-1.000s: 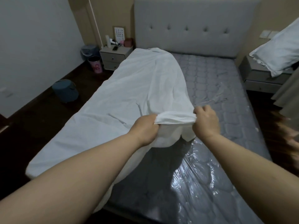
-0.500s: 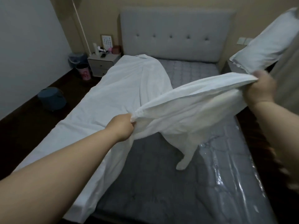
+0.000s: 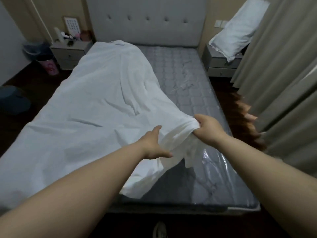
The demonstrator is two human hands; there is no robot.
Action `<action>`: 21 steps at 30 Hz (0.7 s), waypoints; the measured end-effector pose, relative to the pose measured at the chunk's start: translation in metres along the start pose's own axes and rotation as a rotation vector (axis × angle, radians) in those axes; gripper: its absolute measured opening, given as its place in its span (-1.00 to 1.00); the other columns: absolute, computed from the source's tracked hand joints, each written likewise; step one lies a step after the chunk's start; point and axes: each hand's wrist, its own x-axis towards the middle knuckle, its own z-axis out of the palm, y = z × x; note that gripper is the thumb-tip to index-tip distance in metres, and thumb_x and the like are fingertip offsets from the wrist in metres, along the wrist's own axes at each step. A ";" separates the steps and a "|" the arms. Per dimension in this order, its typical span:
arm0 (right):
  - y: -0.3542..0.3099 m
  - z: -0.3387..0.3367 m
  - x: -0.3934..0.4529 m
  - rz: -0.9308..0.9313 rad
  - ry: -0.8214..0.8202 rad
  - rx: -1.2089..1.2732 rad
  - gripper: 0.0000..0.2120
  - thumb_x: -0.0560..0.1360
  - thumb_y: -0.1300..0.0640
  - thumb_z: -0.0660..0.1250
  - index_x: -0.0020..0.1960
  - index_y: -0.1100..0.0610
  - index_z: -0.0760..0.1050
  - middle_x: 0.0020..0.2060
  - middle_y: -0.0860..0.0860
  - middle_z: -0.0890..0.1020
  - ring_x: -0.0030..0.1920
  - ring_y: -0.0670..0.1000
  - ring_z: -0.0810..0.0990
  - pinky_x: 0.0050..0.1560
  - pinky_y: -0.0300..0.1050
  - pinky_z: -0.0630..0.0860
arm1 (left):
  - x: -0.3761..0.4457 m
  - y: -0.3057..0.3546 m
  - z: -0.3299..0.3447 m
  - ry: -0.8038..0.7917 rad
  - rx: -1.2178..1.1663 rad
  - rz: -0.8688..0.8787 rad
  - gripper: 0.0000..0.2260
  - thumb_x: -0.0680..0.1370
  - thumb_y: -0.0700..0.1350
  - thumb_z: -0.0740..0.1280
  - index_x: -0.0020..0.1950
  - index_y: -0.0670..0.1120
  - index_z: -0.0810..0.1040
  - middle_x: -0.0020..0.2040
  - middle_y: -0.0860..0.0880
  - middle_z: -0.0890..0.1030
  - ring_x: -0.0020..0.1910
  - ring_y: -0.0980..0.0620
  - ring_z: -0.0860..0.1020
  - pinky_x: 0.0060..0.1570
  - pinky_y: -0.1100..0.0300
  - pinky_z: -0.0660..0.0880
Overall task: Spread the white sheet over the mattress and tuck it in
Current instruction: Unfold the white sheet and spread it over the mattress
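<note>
The white sheet (image 3: 96,107) is seen lying over the left half of the mattress (image 3: 192,86), from the headboard (image 3: 147,21) at the top of the frame down to the lower left, where it drapes over the bed's left side. The right half of the mattress is left bare, and glossy plastic wrap shows at the lower right. A gathered fold of the sheet is bunched in the centre of the frame.

That fold is clenched in the right hand (image 3: 210,128), the cloth crumpled inside the closed fist. The left hand (image 3: 152,145) is held open, fingers spread, laid against the near side of the bunch; no cloth is gripped by it.

The sheet is judged to be light, thin and entirely limp: it creases readily, hangs in soft folds and carries no shape of its own. Little force should be needed to lift it, but a pull at a single bunched point is likely to drag the whole cloth instead of opening it. A better hold would probably be taken along the free edge or at a corner, with the two hands well apart, so the fold can be drawn flat toward the bare right side. Over the plastic wrap the cloth may be expected to slide easily, so tucked edges could slip out unless pushed well under.
</note>
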 end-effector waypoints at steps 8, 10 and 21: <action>0.002 0.035 -0.006 -0.231 -0.042 -0.018 -0.92 0.44 0.21 0.29 -0.07 0.15 0.47 -0.10 0.08 0.55 -0.10 0.12 0.49 -0.23 -0.11 0.28 | -0.008 0.037 0.015 0.199 0.015 0.057 -0.92 0.59 -0.17 0.10 0.01 -0.11 0.37 0.07 -0.15 0.53 -0.05 -0.11 0.46 -0.10 0.14 0.35; 0.038 0.035 0.009 -0.253 -0.013 -0.129 -0.82 0.43 0.30 0.22 0.00 0.15 0.47 -0.02 0.09 0.50 -0.02 0.17 0.48 -0.19 -0.09 0.29 | -0.011 0.059 0.021 0.240 -0.056 0.025 -0.90 0.57 -0.25 0.04 -0.08 -0.11 0.30 -0.02 -0.16 0.48 -0.12 -0.07 0.39 -0.13 0.16 0.31; 0.232 -0.060 0.080 0.139 0.208 0.027 -0.86 0.39 0.28 0.21 -0.18 0.17 0.55 -0.10 0.27 0.63 -0.05 0.30 0.56 -0.20 -0.11 0.32 | 0.018 0.127 0.091 0.274 -0.032 -0.213 -0.86 0.62 -0.13 0.10 -0.03 -0.10 0.42 0.02 -0.08 0.53 -0.06 -0.01 0.43 -0.16 0.20 0.30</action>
